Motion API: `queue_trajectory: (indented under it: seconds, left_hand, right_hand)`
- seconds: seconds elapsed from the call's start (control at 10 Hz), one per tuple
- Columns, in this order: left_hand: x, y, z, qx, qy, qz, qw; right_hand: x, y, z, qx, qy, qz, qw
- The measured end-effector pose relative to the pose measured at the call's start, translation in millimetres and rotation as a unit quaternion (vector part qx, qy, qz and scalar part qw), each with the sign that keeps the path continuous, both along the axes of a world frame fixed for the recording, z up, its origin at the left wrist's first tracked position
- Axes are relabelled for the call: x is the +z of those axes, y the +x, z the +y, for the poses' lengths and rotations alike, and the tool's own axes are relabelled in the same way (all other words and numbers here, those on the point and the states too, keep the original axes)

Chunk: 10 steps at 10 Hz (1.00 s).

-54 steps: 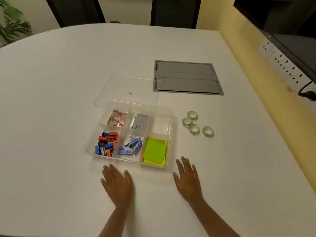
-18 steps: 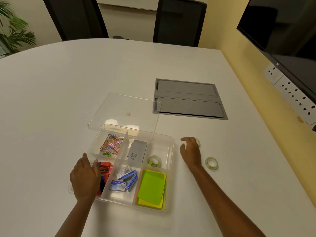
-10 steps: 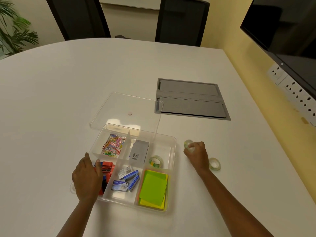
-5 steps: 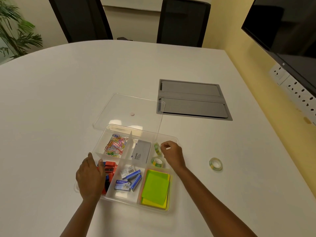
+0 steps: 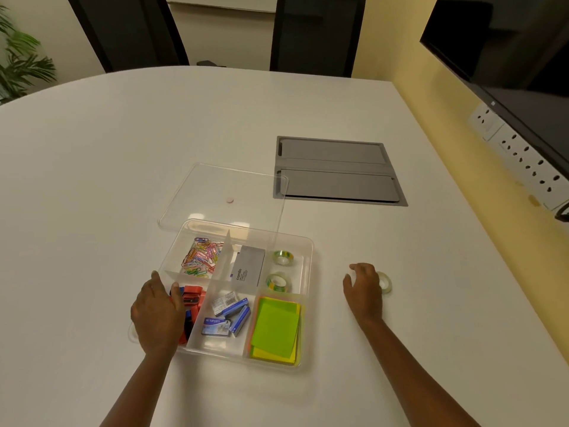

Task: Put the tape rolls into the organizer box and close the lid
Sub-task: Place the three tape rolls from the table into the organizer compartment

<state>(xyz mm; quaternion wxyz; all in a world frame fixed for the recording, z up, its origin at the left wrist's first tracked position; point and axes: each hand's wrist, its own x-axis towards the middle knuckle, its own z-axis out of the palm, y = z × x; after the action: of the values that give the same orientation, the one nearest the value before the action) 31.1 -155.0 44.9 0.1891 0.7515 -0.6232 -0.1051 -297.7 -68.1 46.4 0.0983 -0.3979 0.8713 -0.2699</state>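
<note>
While earlier boxward, right hand (image 5: 363, 288) tableward.

two tape rolls (image 5: 279, 271) inside open organizer box (image 5: 308, 303); third roll (image 5: 385, 282) outside, lid (image 5: 224, 195) off.

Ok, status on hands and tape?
Left hand bracing organizer box. Right hand reaching last tape roll, not gripped. Two rolls boxed. Lid off.

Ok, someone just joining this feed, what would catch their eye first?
Probably the clear organizer box near the table's front edge, with bright green sticky notes at its front right and colourful paper clips at its back left. Next, the right hand reaching for a tape roll on the table, right of the box, and the left hand on the box's left edge.
</note>
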Motion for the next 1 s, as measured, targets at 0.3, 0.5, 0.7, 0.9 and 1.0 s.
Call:
queue_trajectory:
  seconds: [0.3,0.5,0.7,0.9,1.0]
  left_hand:
    - [1,-1,0,0.0,-0.002,-0.002,1.0]
    - [0,0,0,-0.001,-0.004,-0.004,1.0]
    - [-1,-1,1,-0.001,-0.004,-0.004,1.0]
    - [-1,-1,0,-0.003,-0.004,-0.002,1.0]
    - [-1,-1,0,-0.003,-0.002,0.001,1.0]
  right_hand:
    - [-16,-18,26,-0.03,0.126,0.071,0.989]
    - [-16,-17,30,-0.034,0.09,0.054,0.994]
    - [-1,0,14,-0.039,-0.023,-0.068,0.997]
    - [29,41,-16,0.026,-0.142,-0.135,0.98]
    - [37,64,-27,0.103,-0.144,-0.129,0.976]
